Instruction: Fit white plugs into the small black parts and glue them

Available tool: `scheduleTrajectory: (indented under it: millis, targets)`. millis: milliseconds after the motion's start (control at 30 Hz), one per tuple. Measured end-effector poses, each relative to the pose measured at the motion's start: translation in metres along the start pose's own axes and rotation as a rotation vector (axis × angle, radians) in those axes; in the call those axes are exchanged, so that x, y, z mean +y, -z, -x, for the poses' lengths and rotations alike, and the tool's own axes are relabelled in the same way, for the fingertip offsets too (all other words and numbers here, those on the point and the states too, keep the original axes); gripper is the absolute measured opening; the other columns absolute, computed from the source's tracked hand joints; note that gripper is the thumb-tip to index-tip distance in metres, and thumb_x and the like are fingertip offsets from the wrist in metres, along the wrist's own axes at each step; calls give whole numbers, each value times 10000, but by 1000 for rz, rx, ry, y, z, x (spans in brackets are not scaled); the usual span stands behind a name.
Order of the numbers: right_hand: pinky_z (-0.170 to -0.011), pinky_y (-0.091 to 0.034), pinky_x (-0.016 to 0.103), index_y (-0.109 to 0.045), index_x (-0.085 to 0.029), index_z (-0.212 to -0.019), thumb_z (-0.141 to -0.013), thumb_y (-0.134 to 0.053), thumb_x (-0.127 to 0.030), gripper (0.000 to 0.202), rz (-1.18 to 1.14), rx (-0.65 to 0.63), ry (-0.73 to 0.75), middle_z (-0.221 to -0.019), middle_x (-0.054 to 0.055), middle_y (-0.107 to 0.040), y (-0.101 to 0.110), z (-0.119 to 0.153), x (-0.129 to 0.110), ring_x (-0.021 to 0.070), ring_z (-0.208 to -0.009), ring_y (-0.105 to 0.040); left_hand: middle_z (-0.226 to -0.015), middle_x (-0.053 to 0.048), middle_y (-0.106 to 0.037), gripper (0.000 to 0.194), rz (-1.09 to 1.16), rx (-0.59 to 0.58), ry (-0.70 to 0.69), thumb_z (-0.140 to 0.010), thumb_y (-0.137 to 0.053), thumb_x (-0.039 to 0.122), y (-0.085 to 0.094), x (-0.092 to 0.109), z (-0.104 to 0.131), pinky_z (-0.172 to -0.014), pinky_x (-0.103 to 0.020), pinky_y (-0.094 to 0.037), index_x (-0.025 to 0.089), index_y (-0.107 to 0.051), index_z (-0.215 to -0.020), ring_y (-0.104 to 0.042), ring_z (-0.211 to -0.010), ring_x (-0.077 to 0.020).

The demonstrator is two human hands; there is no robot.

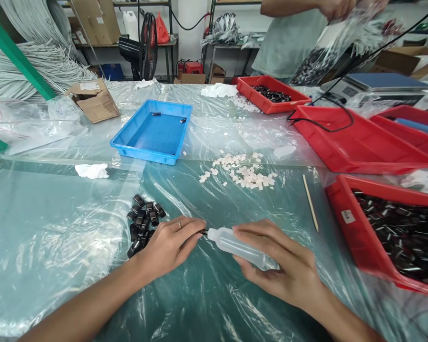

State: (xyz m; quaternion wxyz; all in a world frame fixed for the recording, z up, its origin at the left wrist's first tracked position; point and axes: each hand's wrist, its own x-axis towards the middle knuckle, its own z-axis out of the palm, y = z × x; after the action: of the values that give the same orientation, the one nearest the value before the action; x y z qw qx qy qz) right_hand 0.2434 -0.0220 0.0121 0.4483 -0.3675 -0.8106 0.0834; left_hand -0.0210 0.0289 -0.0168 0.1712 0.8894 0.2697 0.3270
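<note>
On the bench [57, 228] at left, noted a heap of black parts [142, 223], probably done; beyond, two in the blue tray [146, 155]. Pinched a small dark part [204, 232] in the left hand [169, 242], apparently unfinished. Saw loose white pieces [251, 177]. Grasped a bottle [237, 244] in the right hand [288, 266], tip at the part. Judged much left, from the red tray [360, 247].

The single view comes from a camera on the worker's head, facing forward and down over the plastic-covered worktable [74, 209]. It's close enough that the two bare forearms rise from the bottom edge, and it reaches past the table to the black fan [148, 47] and shelving [171, 43] along the top of the frame.
</note>
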Motion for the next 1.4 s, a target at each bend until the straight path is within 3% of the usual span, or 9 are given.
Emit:
scheduleTrajectory:
  millis: [200,267,367,500,633,767,967,1133,1400]
  targets:
    - [-710,-682,440,-582,-498,-1509,-840,-761,-159,771,-47,0,-82,-1111,45,-792,-2,0,-3,291,-882,-788,-1061,-91,-790,201,-18,-25,28,-1114,-472,195,3,3,1,-687,-315,-595,240,-541,-1298,-782,-868,-221]
    - [-739,-679,439,-671,-482,-1371,-858,-768,-233,579,-169,-3,-244,-1114,30,-788,-4,2,3,297,-924,-782,-973,-69,-755,168,-23,-49,71,-1113,-436,211,4,4,3,-645,-316,-571,254,-529,-1246,-746,-776,-212]
    - [-702,-655,373,-752,-357,-1132,-895,-778,-453,257,-447,25,-561,-1036,41,-784,-9,3,16,264,-894,-759,-954,-55,-728,187,34,-75,153,-1119,-397,263,4,5,8,-627,-324,-553,284,-535,-1245,-710,-743,-215]
    - [-671,-600,307,-755,-284,-1077,-835,-807,-650,442,-784,81,-822,-937,38,-755,-16,1,31,185,-745,-682,-980,-38,-730,299,236,-98,325,-1137,-369,346,0,1,13,-713,-325,-578,333,-611,-1312,-702,-796,-207]
    - [-727,-575,310,-752,-261,-1080,-833,-832,-616,439,-915,82,-880,-974,33,-748,-18,-2,32,153,-714,-650,-974,-39,-762,339,503,-131,513,-1125,-425,458,-2,-2,10,-700,-302,-580,325,-699,-1274,-694,-780,-194]
    - [-705,-562,282,-760,-255,-1098,-847,-840,-561,404,-900,93,-855,-941,33,-747,-17,0,28,157,-744,-655,-1131,-52,-775,268,618,-117,669,-1044,-624,497,2,3,2,-767,-293,-598,319,-760,-1193,-730,-953,-217]
    - [-775,-612,261,-779,-334,-1124,-918,-787,-383,212,-622,97,-604,-1084,47,-765,-16,5,18,198,-943,-742,-1104,-59,-805,269,692,79,647,-906,-830,331,5,9,-4,-787,-308,-628,330,-840,-1175,-759,-980,-225]
    - [-776,-652,345,-700,-442,-1269,-928,-727,-278,380,-444,40,-392,-1120,60,-760,-18,7,13,252,-999,-754,-1084,-43,-851,133,722,185,606,-886,-858,271,4,10,-6,-896,-334,-645,316,-875,-1010,-782,-1049,-232]
    - [-701,-665,377,-614,-379,-1389,-908,-679,-134,544,-174,35,-154,-1154,115,-747,-15,5,6,278,-1000,-762,-1003,-12,-842,126,697,159,527,-905,-842,225,4,11,-6,-823,-299,-634,302,-836,-1004,-782,-918,-188]
